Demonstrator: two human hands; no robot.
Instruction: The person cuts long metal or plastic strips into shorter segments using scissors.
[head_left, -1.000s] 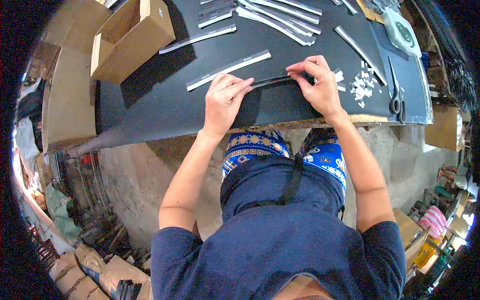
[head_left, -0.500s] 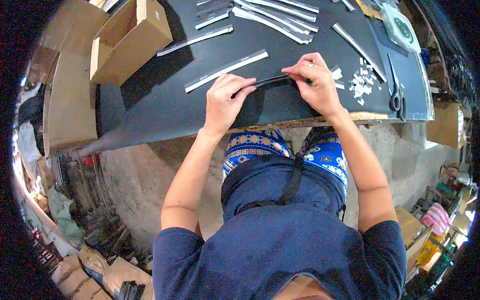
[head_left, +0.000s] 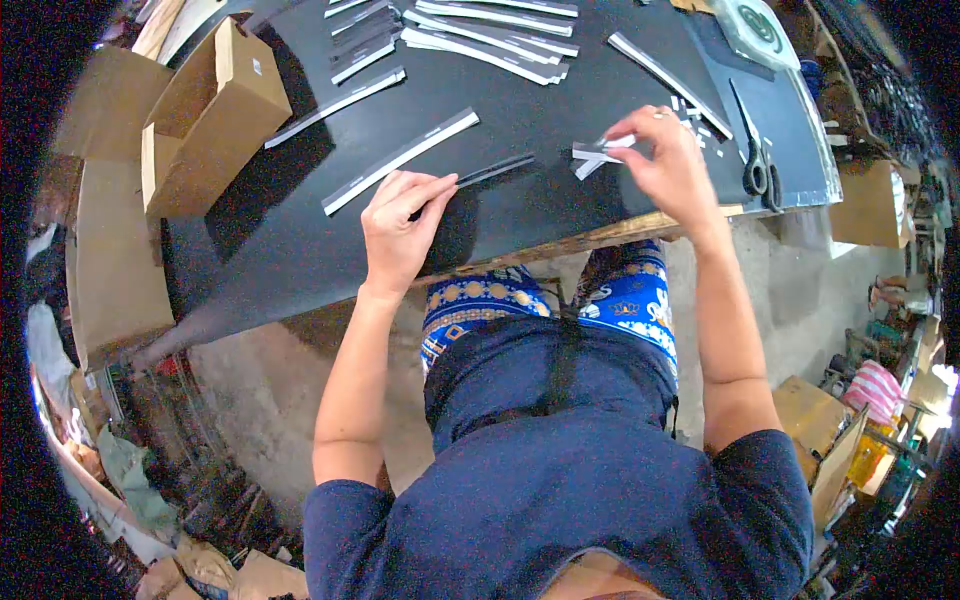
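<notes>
Two hands are working apart on the matte black table (head_left: 540, 205). The left hand (head_left: 398, 228), fingers nearly closed, is holding down one end of a thin, glossy dark strip (head_left: 495, 168) lying flat near the table's front edge. The right hand (head_left: 672, 165) is pinching small white paper slips (head_left: 597, 153) just above the surface. Firm, flat fingertip pressure is probably what is stopping the slick strip from sliding.

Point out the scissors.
Head view, right side: the scissors lie on the black table, just right of the right hand.
</notes>
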